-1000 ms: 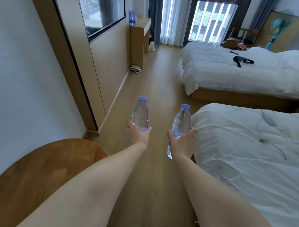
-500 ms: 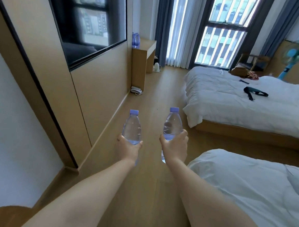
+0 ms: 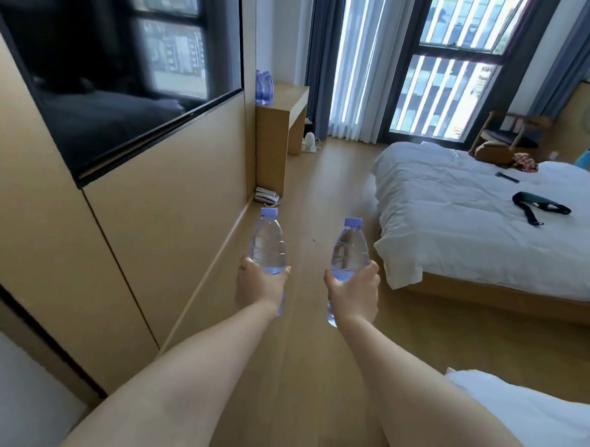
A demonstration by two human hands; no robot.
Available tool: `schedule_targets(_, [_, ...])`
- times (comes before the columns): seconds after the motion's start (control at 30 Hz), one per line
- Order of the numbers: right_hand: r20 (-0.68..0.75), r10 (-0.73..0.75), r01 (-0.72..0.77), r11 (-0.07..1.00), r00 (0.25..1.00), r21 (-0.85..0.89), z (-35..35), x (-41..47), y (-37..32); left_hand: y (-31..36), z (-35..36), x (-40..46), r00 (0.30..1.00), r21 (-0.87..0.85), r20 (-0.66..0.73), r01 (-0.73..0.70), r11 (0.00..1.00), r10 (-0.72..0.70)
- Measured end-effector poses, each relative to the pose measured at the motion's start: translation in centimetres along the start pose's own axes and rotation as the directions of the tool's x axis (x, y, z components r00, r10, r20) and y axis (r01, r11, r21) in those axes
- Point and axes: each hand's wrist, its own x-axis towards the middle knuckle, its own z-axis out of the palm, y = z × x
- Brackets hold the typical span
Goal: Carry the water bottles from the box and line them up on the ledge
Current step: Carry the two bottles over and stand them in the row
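My left hand (image 3: pixel 262 284) grips a clear water bottle (image 3: pixel 268 244) with a purple cap, held upright over the wooden floor. My right hand (image 3: pixel 353 291) grips a second, similar bottle (image 3: pixel 349 252), also upright. Both arms stretch forward at about the same height. Far ahead on the left, a wooden ledge (image 3: pixel 290 96) juts from the wall, with several bottles (image 3: pixel 264 86) standing in a row at its near end. The box is out of view.
A wood-panelled wall with a dark TV screen (image 3: pixel 117 77) runs along the left. A white bed (image 3: pixel 490 218) stands at the right, a second bed corner (image 3: pixel 532 412) at the lower right. A telephone (image 3: pixel 266 195) and a white kettle (image 3: pixel 310 143) sit on the floor by the ledge.
I have walked forward along the wall with both bottles. The round table has dropped out of view, and the ledge, its bottles and the window are closer.
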Motion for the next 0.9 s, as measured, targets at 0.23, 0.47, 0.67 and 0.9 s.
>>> schedule_targets(0.23, [-0.045, 0.025, -0.024, 0.999, 0.999, 0.023, 5.9, 11.6, -6.1, 7.2, 4.5, 12.7, 0.999, 0.049, 0.039, -0.038, 0.998, 0.036])
schedule_targets(0.47, [-0.060, 0.012, -0.011, 1.000, 0.998, 0.008, 11.0, 24.5, -8.2, 13.1, 11.9, 23.6, 0.993, 0.034, 0.064, -0.104, 0.994, 0.102])
schedule_targets(0.67, [-0.037, 0.022, -0.021, 1.000, 0.999, 0.010, 15.0, 38.8, -8.9, 18.7, 21.1, 32.6, 0.997, 0.068, 0.046, -0.060, 0.996, 0.057])
schedule_targets(0.9, [0.026, -0.032, 0.033, 0.999, 0.999, -0.028, 17.6, 53.8, -11.4, 26.1, 29.5, 41.5, 0.999, 0.043, 0.031, -0.012, 0.999, 0.010])
